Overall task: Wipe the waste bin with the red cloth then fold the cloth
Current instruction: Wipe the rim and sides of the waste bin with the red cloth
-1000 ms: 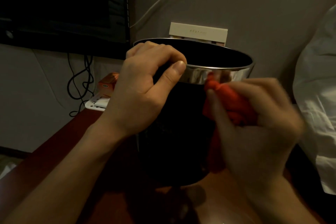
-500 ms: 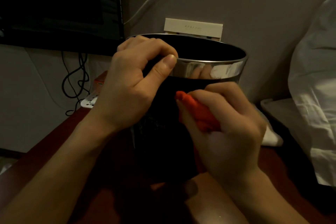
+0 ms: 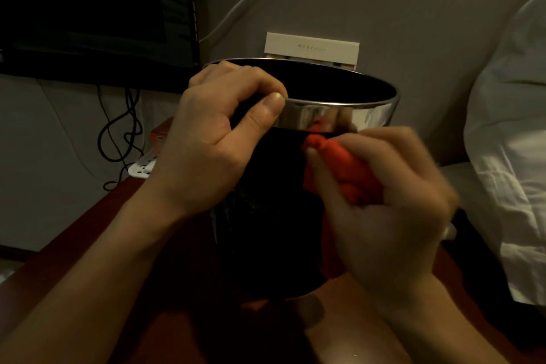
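A black waste bin (image 3: 274, 216) with a shiny metal rim (image 3: 339, 115) stands on a reddish-brown table (image 3: 354, 334). My left hand (image 3: 212, 139) grips the rim on its near left side, thumb outside and fingers curled over the edge. My right hand (image 3: 384, 210) holds a bunched red cloth (image 3: 351, 174) and presses it against the bin's front wall just under the rim. The cloth's lower part hangs down behind my palm.
A dark screen (image 3: 94, 9) hangs on the wall at the left, with black cables (image 3: 121, 133) and a white power strip (image 3: 143, 167) below it. A white box (image 3: 310, 47) stands behind the bin. White bedding (image 3: 508, 156) fills the right side.
My right hand has moved the cloth across the bin's front, first left and down, then back up to the right under the rim. My left hand keeps its grip on the rim.
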The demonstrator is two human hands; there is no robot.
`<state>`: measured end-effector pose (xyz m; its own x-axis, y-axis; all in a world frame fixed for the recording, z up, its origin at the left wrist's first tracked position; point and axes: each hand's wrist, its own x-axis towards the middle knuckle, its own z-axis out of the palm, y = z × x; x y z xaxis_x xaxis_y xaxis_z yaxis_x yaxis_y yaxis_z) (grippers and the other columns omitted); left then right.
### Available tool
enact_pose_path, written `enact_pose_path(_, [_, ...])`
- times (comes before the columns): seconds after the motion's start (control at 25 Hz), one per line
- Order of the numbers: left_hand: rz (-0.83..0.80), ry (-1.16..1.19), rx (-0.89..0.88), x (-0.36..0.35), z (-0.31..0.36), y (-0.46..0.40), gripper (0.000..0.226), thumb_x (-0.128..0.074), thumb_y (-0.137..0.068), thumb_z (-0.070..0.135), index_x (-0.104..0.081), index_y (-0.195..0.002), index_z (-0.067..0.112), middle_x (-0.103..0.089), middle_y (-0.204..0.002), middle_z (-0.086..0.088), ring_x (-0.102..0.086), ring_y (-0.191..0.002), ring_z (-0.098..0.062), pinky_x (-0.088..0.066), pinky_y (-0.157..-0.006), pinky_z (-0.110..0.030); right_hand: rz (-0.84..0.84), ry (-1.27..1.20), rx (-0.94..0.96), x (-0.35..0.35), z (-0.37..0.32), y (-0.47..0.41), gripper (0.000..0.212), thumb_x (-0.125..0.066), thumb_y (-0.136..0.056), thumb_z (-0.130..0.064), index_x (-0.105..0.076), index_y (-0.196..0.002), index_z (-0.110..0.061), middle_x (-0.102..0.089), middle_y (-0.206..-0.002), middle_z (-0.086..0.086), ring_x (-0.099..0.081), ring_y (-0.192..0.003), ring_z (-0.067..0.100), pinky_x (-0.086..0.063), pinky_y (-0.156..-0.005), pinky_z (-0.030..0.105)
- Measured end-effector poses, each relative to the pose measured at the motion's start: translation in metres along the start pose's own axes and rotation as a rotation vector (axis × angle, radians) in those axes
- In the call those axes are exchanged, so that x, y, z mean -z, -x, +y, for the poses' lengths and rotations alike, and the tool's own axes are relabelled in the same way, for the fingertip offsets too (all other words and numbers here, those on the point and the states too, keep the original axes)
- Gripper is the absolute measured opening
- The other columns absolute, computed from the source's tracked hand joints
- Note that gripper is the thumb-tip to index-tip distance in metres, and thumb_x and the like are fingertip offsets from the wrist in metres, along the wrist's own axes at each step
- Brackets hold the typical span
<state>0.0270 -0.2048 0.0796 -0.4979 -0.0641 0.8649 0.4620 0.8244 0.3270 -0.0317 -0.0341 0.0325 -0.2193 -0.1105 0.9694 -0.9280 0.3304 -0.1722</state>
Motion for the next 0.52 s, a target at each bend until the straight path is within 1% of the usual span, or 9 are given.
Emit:
enact_pose_path(0.08, [-0.001, 0.0, -0.002, 0.0, 0.0, 0.0, 0.014, -0.047, -0.094, 0.026, -0.06, -0.092, 0.023, -0.056, -0.088, 0.017, -0.05, -0.09, 0.002, -0.035, -0.088, -0.025, 0.062, 0.022, -0.025, 0.007, 0.006, -0.006, 0.019, -0.075, -0.092, -0.022, -0.074, -0.093, -0.003, -0.057, -0.094, 0.0, -0.053, -0.084, 0.006, -0.039, -0.079, 0.006])
enact_pose_path(0.12, [0.001, 0.0, -0.001, 0.0, 0.0, 0.0, 0.013, -0.048, -0.094, 0.025, -0.061, -0.091, 0.023, -0.057, -0.088, 0.016, -0.051, -0.09, 0.001, -0.035, -0.089, -0.026, 0.067, 0.019, -0.038, 0.007, 0.006, -0.005, 0.019, -0.076, -0.092, -0.022, -0.074, -0.093, -0.003, -0.058, -0.094, 0.0, -0.054, -0.084, 0.006, -0.04, -0.079, 0.007])
enact_pose_path(0.2, [0.007, 0.001, 0.004, -0.001, -0.001, 0.0, 0.013, -0.048, -0.094, 0.024, -0.061, -0.092, 0.023, -0.057, -0.089, 0.014, -0.052, -0.091, -0.002, -0.036, -0.088, -0.028, 0.019, -0.005, -0.041, -0.001, 0.0, 0.002, 0.017, -0.077, -0.09, -0.021, -0.075, -0.092, -0.004, -0.062, -0.092, 0.004, -0.057, -0.083, 0.011, -0.043, -0.077, 0.012])
enact_pose_path(0.28, [0.005, -0.002, 0.01, 0.0, -0.001, 0.0, 0.013, -0.047, -0.094, 0.026, -0.061, -0.092, 0.024, -0.056, -0.089, 0.015, -0.051, -0.091, -0.002, -0.036, -0.088, -0.028, -0.035, -0.019, -0.005, -0.007, -0.004, 0.008, 0.017, -0.077, -0.09, -0.021, -0.076, -0.093, -0.004, -0.064, -0.092, 0.006, -0.057, -0.083, 0.01, -0.042, -0.077, 0.009])
enact_pose_path(0.32, [-0.003, 0.0, 0.013, 0.0, 0.0, 0.0, 0.014, -0.047, -0.094, 0.027, -0.06, -0.092, 0.024, -0.056, -0.089, 0.016, -0.051, -0.091, -0.001, -0.036, -0.087, -0.027, -0.026, -0.013, 0.0, -0.005, -0.002, 0.005, 0.017, -0.077, -0.09, -0.021, -0.075, -0.093, -0.004, -0.063, -0.092, 0.006, -0.056, -0.082, 0.009, -0.042, -0.077, 0.008])
enact_pose_path(0.4, [-0.007, 0.006, 0.02, 0.002, 0.0, 0.0, 0.015, -0.047, -0.094, 0.026, -0.061, -0.092, 0.023, -0.057, -0.09, 0.014, -0.05, -0.092, 0.0, -0.036, -0.088, -0.026, 0.048, 0.021, -0.029, 0.005, 0.006, -0.005, 0.02, -0.075, -0.092, -0.023, -0.074, -0.093, -0.003, -0.06, -0.092, 0.002, -0.054, -0.082, 0.008, -0.04, -0.078, 0.007])
enact_pose_path(0.48, [0.006, -0.007, 0.026, 0.002, 0.002, 0.0, 0.015, -0.048, -0.094, 0.024, -0.062, -0.093, 0.021, -0.058, -0.09, 0.014, -0.05, -0.092, 0.0, -0.037, -0.089, -0.029, 0.097, 0.041, -0.047, 0.011, 0.01, -0.009, 0.022, -0.074, -0.093, -0.023, -0.074, -0.093, -0.002, -0.058, -0.093, 0.0, -0.053, -0.082, 0.006, -0.039, -0.079, 0.006])
enact_pose_path(0.52, [0.01, -0.028, 0.021, 0.001, 0.004, 0.001, 0.014, -0.048, -0.094, 0.024, -0.062, -0.093, 0.021, -0.057, -0.089, 0.013, -0.05, -0.092, 0.0, -0.037, -0.089, -0.031, 0.088, 0.036, -0.043, 0.009, 0.008, -0.007, 0.02, -0.074, -0.093, -0.022, -0.074, -0.093, -0.002, -0.058, -0.093, 0.001, -0.053, -0.083, 0.006, -0.039, -0.078, 0.007])
